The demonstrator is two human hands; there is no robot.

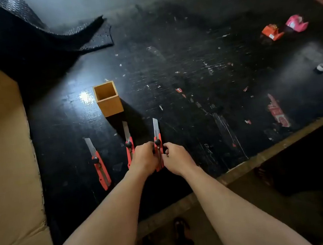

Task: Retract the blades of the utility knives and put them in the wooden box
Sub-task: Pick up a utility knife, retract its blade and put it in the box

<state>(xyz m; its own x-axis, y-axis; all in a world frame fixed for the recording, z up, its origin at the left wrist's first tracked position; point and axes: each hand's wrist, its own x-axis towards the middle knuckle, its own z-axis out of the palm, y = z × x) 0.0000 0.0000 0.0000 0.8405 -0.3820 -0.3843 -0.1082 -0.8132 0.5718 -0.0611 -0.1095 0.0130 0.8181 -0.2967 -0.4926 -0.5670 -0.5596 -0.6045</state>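
Three red utility knives lie on the black table, blades extended and pointing away from me. The right knife is gripped from both sides: my left hand holds its left edge and my right hand pinches its right edge. The middle knife lies just left of my left hand, its rear part hidden by that hand. Further left, the left knife lies apart and untouched. An open, empty wooden box stands upright just beyond the middle knife's blade tip.
A large cardboard box borders the table on the left. A black textured mat lies at the back left. Orange and pink packets and two small metal rings sit far right. The table edge runs diagonally near me.
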